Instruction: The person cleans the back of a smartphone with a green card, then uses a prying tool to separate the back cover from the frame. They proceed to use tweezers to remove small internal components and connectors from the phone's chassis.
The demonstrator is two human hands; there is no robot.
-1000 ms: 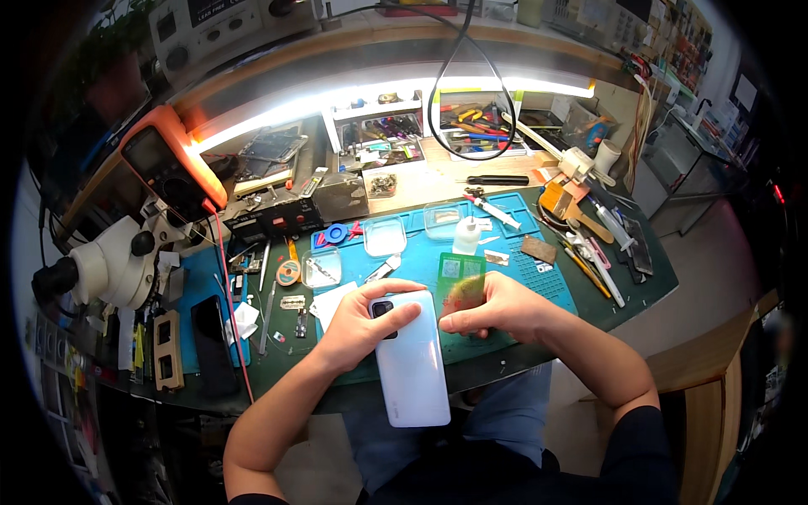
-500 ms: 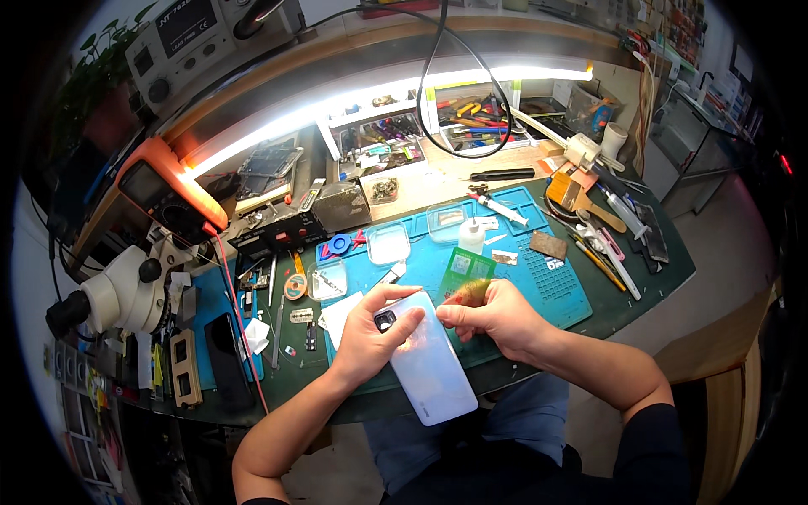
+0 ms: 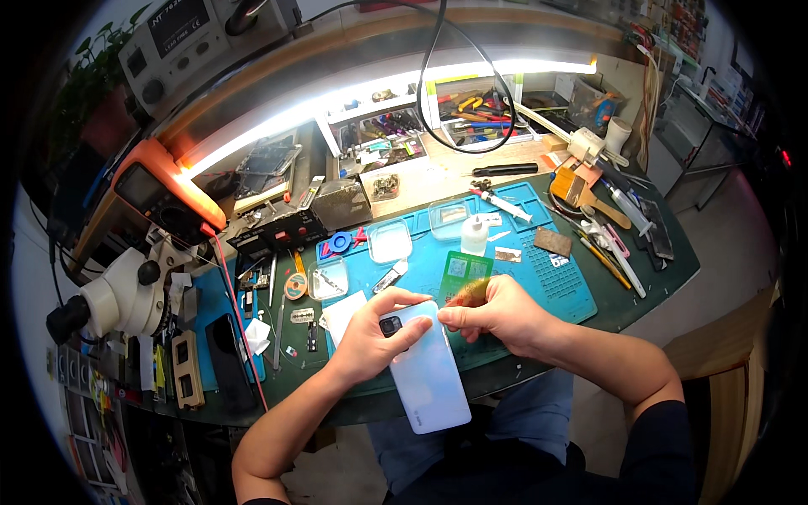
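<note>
The phone (image 3: pixel 433 379) is between the two hands, above the near edge of the green surface (image 3: pixel 644 307), with its pale blue back turned up. The left hand (image 3: pixel 370 338) has a firm grip around its top end, the thumb lying just beside the camera block (image 3: pixel 390 325). The grip of the right hand (image 3: pixel 505 318) is pinched close at the upper right corner of the phone, and it seems to hold the lower part of a green card (image 3: pixel 465 268).

I would judge that the work is at an early point: the phone looks whole and its back closed. Whether the edge is loosened, I cannot tell, so how much is left is also not clear.

One clear box (image 3: pixel 327 282) holds small metal-looking parts. The content of a second clear box (image 3: pixel 389 241) I cannot make out; a third clear box (image 3: pixel 449 220) has a pale flat piece inside. The white bottle (image 3: pixel 475 238) stands upright beyond the card. Farther back, a small box (image 3: pixel 385 188) contains many tiny pieces, and an open tray (image 3: pixel 433 94) contains pliers (image 3: pixel 473 105) with coloured handles.
</note>
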